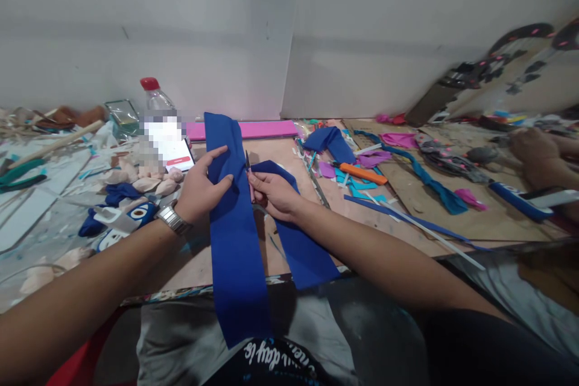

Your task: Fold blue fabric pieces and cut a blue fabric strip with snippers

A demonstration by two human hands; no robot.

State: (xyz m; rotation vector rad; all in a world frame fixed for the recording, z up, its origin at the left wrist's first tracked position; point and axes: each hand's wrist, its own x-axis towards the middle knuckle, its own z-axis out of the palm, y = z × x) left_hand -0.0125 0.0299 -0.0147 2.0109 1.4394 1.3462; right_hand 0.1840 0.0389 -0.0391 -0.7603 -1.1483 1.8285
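Note:
A long blue fabric strip (235,235) runs from the back of the wooden board (407,193) over its near edge into my lap. My left hand (201,188), with a metal watch on the wrist, lies flat on the strip with fingers spread. My right hand (271,194) is closed round a small blade tool (248,164) whose tip stands at the strip's right edge. A second blue piece (298,241) lies under my right wrist and hangs off the board.
A plastic bottle (156,102) and a phone (177,155) stand left of the strip. An orange cutter (362,173), pink and teal scraps and a pink sheet (253,129) lie beyond. Another person's hand (538,154) works at far right.

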